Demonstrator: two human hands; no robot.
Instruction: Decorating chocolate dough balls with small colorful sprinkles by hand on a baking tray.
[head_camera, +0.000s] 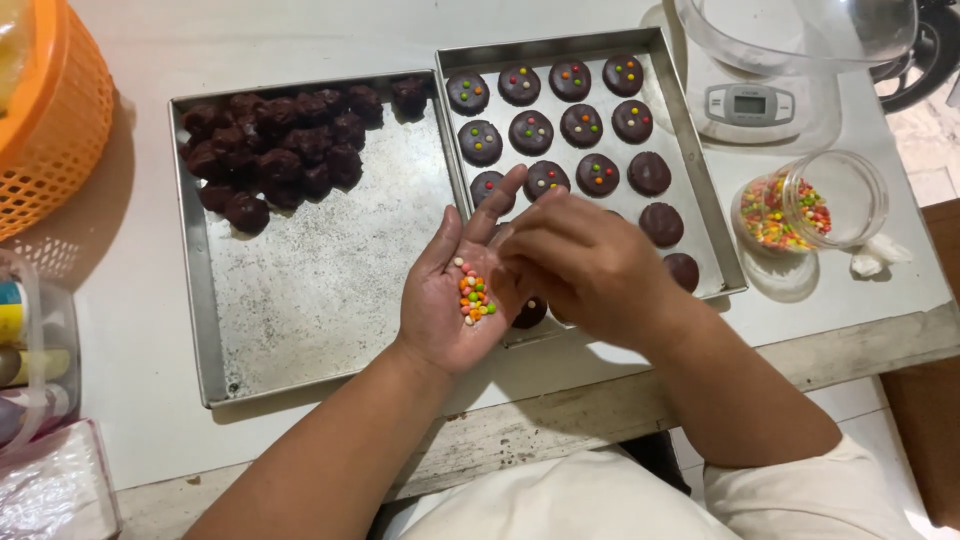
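L hand (455, 300) lies flat, palm up, w/ candy dots (474, 297) on it. R hand (585, 270) is right beside, fingers bunched over dots; can't tell if pinching.

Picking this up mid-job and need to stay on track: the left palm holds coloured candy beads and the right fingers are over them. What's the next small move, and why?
Probably pinch a few candy beads from the open left hand with the right hand and set them on a bare chocolate round in the right tray. The rounds farther back already carry beads, while the nearer ones along the right side are plain.
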